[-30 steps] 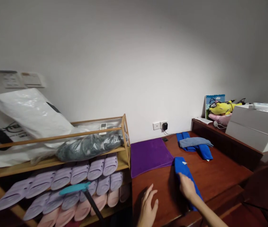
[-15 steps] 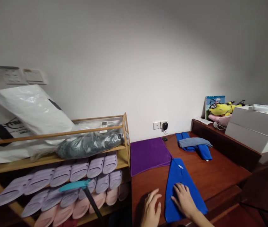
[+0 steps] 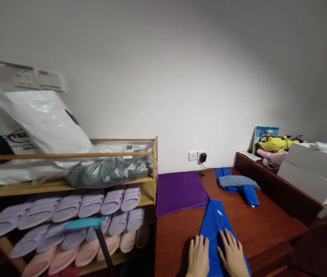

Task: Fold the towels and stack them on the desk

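A blue cloth (image 3: 215, 223), folded to a point at its far end and bearing a small white tag, lies on the reddish-brown wooden table (image 3: 270, 221). My left hand (image 3: 198, 256) rests at the cloth's left edge, fingers stretched out. On the right part of the cloth my right hand (image 3: 232, 252) lies flat with its fingers spread. Neither hand grips anything. The cloth's near end is partly hidden by my hands and cut off by the frame. Just beyond its tip lies a flat purple cloth (image 3: 180, 192).
Folded blue and grey-blue fabric (image 3: 238, 182) lies at the table's back right. White boxes (image 3: 310, 169) and a yellow plush toy (image 3: 277, 144) sit on the raised ledge. To the left, a wooden rack (image 3: 155, 169) holds slippers (image 3: 113, 201) and bags (image 3: 42, 119).
My left hand has moved right, from the bare table to the blue cloth's left edge. My right hand is lower in view and flatter. The camera view has shifted slightly.
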Tool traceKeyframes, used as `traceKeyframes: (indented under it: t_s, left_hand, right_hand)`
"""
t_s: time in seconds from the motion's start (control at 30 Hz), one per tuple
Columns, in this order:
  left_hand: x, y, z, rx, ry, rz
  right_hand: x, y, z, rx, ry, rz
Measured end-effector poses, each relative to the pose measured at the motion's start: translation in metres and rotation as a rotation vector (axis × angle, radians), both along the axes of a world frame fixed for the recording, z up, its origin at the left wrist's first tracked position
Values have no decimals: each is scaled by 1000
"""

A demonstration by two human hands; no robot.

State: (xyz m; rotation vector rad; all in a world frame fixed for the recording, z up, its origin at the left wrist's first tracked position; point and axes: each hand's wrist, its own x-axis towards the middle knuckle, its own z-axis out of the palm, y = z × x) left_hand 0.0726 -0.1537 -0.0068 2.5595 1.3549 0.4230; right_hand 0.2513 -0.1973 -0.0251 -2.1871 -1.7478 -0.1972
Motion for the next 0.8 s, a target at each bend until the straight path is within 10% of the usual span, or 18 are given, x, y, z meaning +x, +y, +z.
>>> traceKeyframes:
  t_s: [0.13,0.3,0.53,0.63,0.8]
  left_hand:
    - [-8,6,2,-73,29,92]
    - [-72,-7,4,-203,-173,204]
    - [-150,-23,43,13,-93,461]
    - [-143,-29,36,189,-2,507]
    - [-93,-34,-15,297,62,134]
  right_hand:
    - [-1,-6,0,-73,59,115]
    - [-32,-5,21,-205,80,256]
    - [-108,8,58,-188,38,293]
    - [-126,19,56,-186,41,258]
    - [-125,36,41,-111,352,224]
